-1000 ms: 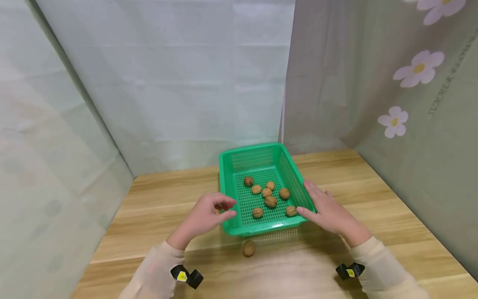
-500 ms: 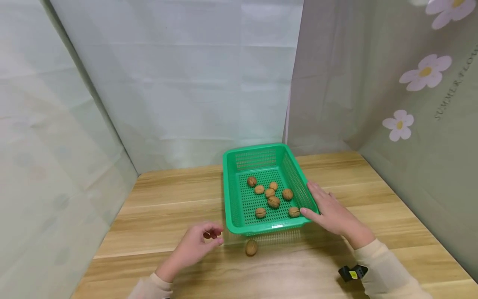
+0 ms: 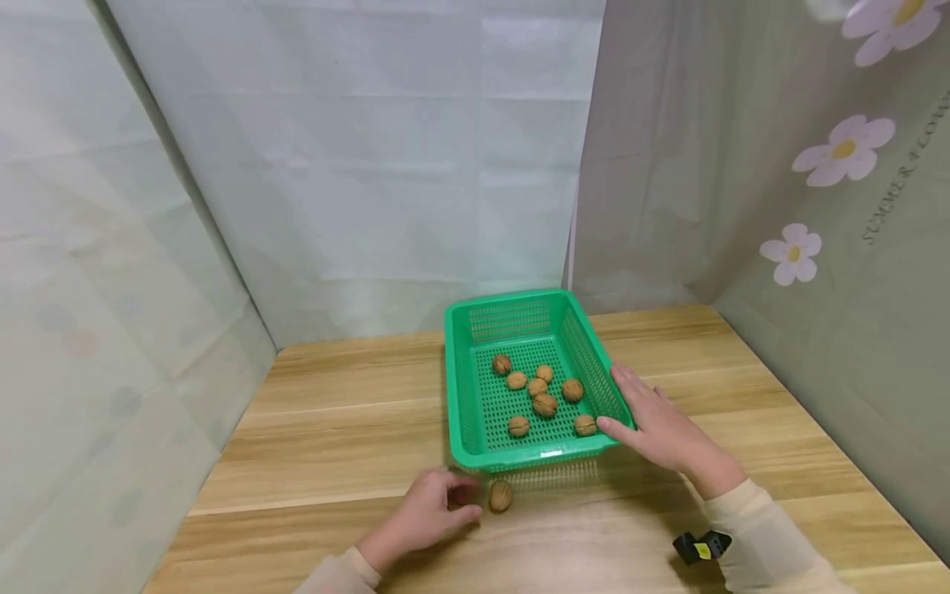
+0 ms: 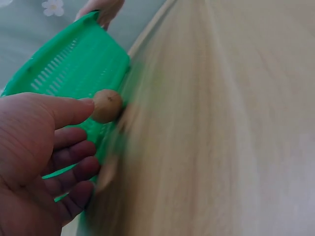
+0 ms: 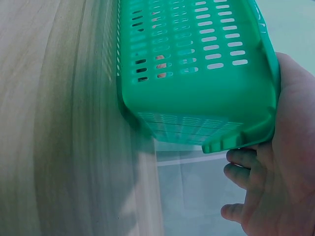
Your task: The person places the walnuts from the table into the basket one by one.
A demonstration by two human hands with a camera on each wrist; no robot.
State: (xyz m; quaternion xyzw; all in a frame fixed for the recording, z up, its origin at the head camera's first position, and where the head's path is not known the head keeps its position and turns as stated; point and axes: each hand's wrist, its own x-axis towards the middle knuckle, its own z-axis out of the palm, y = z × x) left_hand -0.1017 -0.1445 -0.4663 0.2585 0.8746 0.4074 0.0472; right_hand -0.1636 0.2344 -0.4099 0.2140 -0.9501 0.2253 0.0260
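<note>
My left hand (image 3: 426, 516) is beside a single walnut (image 3: 500, 496) on the table, just in front of the green basket (image 3: 512, 459). In the left wrist view, the thumb (image 4: 74, 109) points at that walnut (image 4: 107, 105), its tip overlapping the nut's edge, and the other fingers are loosely bent with nothing among them. My right hand (image 3: 656, 425) rests at the basket's right rim near the front corner. Its thumb lies over the rim while the fingers extend along the outside, as the right wrist view also shows. Several walnuts (image 3: 545, 405) lie scattered on the basket floor.
The basket stands on a wooden table (image 3: 349, 421) towards its far edge. A pale cloth (image 3: 371, 206) hangs behind, and a flower-printed cloth (image 3: 876, 289) borders the right side. A small black device (image 3: 701, 547) sits on the right sleeve.
My left hand has drawn back from the basket's left side and then moved right along the front, to the walnut on the table. My right hand has stayed at the rim.
</note>
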